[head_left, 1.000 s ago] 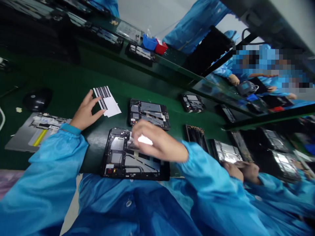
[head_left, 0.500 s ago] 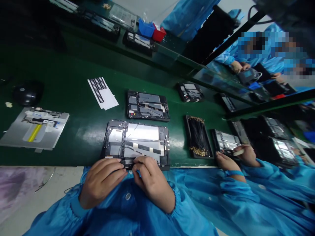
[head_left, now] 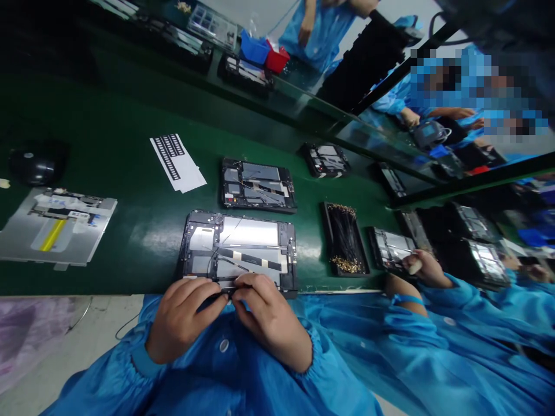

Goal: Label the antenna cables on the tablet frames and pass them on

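An opened tablet chassis (head_left: 243,242) with silver shields and black cables lies at the near edge of the green belt (head_left: 130,173). My left hand (head_left: 184,320) and my right hand (head_left: 266,318) meet at its near edge, fingers curled and pinched together over a small part I cannot make out. Both wrists are in blue sleeves. A second opened tablet (head_left: 258,185) lies just beyond the first. A white sheet with rows of black strips (head_left: 176,162) lies to the far left of it.
A grey plate with a yellow strip (head_left: 52,225) and a black round object (head_left: 37,164) sit at left. A black tray of gold-tipped cables (head_left: 344,240) is at right, where a co-worker's hands (head_left: 418,268) work on another tablet. More units and red and blue bins (head_left: 264,55) line the far side.
A second ago my left hand was at the white strip sheet and my right over the tablet's middle. Both came back to the tablet's near edge; since half a second ago they barely moved.
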`<state>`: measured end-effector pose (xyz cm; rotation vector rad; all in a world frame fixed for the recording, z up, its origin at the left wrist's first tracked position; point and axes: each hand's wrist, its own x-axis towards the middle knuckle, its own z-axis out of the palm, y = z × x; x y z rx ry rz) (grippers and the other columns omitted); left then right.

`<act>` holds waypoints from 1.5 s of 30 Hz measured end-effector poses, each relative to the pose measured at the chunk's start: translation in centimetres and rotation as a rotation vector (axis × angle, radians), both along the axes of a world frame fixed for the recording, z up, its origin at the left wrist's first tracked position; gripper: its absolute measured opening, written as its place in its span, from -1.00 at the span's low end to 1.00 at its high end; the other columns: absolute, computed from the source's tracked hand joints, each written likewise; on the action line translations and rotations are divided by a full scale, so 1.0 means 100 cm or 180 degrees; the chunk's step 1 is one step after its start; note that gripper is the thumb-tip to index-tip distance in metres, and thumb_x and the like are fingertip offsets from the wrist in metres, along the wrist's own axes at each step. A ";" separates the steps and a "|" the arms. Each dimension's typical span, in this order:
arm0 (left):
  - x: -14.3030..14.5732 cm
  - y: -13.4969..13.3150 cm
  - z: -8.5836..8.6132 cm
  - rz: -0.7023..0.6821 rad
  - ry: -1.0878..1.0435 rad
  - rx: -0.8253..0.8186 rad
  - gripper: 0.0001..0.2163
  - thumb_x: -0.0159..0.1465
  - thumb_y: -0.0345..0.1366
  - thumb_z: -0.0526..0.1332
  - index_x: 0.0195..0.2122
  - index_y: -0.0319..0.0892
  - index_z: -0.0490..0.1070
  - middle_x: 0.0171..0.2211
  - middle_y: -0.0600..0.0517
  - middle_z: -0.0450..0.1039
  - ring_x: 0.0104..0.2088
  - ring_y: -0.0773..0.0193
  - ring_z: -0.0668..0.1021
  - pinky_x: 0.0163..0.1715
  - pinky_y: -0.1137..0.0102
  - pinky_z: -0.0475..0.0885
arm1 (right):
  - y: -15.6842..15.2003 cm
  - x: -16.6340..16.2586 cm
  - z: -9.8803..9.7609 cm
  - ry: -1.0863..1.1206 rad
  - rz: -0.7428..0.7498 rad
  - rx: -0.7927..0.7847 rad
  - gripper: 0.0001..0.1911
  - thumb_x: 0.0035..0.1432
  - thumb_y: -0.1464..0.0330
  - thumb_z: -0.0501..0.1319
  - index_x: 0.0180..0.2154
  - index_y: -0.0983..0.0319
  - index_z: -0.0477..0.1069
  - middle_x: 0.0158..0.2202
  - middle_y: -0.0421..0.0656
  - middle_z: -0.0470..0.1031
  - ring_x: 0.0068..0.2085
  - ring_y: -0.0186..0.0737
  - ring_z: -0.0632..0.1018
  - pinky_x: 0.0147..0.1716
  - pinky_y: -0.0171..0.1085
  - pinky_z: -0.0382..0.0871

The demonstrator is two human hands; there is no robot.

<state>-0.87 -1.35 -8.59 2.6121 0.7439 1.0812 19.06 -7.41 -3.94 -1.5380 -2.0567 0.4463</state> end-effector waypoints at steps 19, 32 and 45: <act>0.007 0.002 0.006 0.0096 0.0098 -0.0114 -0.86 0.37 -0.41 0.21 -0.17 -0.05 0.55 -0.18 0.05 0.60 -0.12 0.15 0.56 -0.07 0.20 0.39 | -0.004 0.012 -0.015 0.0022 0.0026 0.0233 -0.88 0.32 0.48 0.23 -0.10 0.26 0.45 -0.11 0.01 0.53 -0.07 -0.10 0.56 -0.10 -0.13 0.55; -0.005 0.007 -0.005 -0.0065 -0.0248 -0.0458 -0.81 0.27 -0.47 0.34 -0.13 -0.21 0.37 -0.11 -0.07 0.57 -0.02 0.21 0.58 0.06 0.25 0.49 | -0.008 0.015 -0.031 -0.0424 0.0425 0.0974 -0.67 0.28 0.45 0.25 0.07 0.29 0.45 -0.05 0.03 0.60 -0.03 -0.10 0.58 -0.07 -0.13 0.54; -0.029 0.142 0.040 0.1027 0.0216 -0.0829 -0.79 0.45 -0.20 0.07 -0.08 -0.13 0.46 0.02 -0.06 0.52 0.09 0.16 0.51 0.14 0.20 0.38 | 0.101 0.049 0.041 -0.0085 0.1479 0.0299 -0.73 0.38 0.31 0.17 0.08 0.17 0.42 -0.04 -0.05 0.57 -0.05 -0.13 0.56 -0.09 -0.12 0.51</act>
